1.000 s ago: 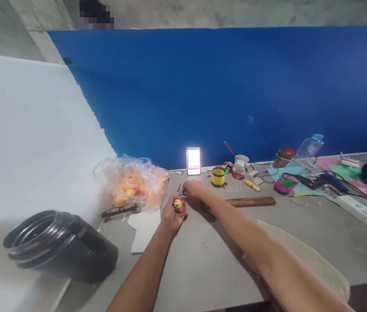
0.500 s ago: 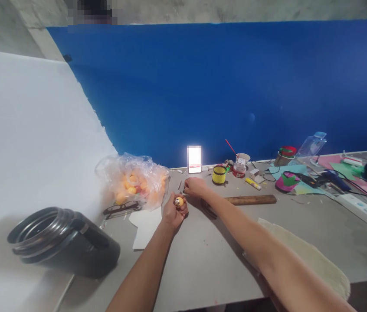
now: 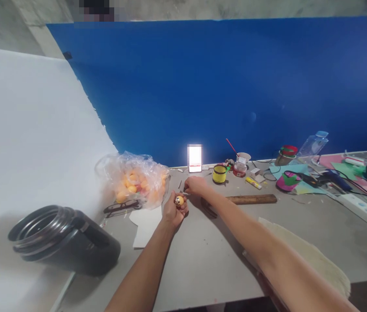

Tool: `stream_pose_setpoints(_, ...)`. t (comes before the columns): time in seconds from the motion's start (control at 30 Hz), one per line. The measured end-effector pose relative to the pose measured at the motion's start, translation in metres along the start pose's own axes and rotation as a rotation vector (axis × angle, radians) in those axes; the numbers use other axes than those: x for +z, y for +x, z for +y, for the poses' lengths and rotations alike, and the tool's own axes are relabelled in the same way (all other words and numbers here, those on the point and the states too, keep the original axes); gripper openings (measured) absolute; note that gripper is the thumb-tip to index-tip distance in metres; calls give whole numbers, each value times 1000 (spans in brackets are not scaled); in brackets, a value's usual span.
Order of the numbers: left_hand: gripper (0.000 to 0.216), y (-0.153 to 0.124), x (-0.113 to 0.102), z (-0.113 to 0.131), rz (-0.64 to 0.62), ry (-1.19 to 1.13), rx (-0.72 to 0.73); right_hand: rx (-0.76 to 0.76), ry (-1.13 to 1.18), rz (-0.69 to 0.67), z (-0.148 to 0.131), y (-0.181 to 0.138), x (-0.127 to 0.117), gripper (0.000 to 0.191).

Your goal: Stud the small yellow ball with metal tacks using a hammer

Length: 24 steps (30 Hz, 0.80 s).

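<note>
Left hand (image 3: pixel 173 213) curled around an orange ball (image 3: pixel 180 200); right hand (image 3: pixel 197 186) beside it, can't tell its grip. Clear bag (image 3: pixel 146 162) holds orange balls (image 3: pixel 132 189), table's (image 3: pixel 199 264) back left corner.

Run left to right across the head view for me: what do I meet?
Dark flask, clear bag, left hand around a small yellow thing, right hand, yellow cup, yellow tube, pink-and-green item, white power strip.
</note>
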<state>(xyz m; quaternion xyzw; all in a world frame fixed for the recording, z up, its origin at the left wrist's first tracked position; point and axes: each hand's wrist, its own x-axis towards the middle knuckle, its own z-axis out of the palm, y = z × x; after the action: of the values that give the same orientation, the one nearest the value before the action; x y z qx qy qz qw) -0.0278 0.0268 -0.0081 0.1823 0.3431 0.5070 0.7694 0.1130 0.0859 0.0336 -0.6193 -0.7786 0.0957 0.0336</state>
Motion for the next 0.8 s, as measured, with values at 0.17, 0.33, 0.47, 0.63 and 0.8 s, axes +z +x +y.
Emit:
stream_pose_setpoints(0.17,35,-2,0,0,5,-5,-1,5,36,7,-1,1,0,20)
stream_pose_setpoints(0.33,35,-2,0,0,3,10,1,12,103,62,4,-1,-1,19)
stream_pose_setpoints(0.47,35,-1,0,0,9,17,5,-11,176,116,5,0,0,19)
stream_pose_setpoints(0.63,34,-2,0,1,-5,17,-4,-79,302,179,6,-3,0,30)
stream_pose_setpoints(0.8,33,0,0,0,-12,-8,-19,-100,401,179,11,-5,-2,23)
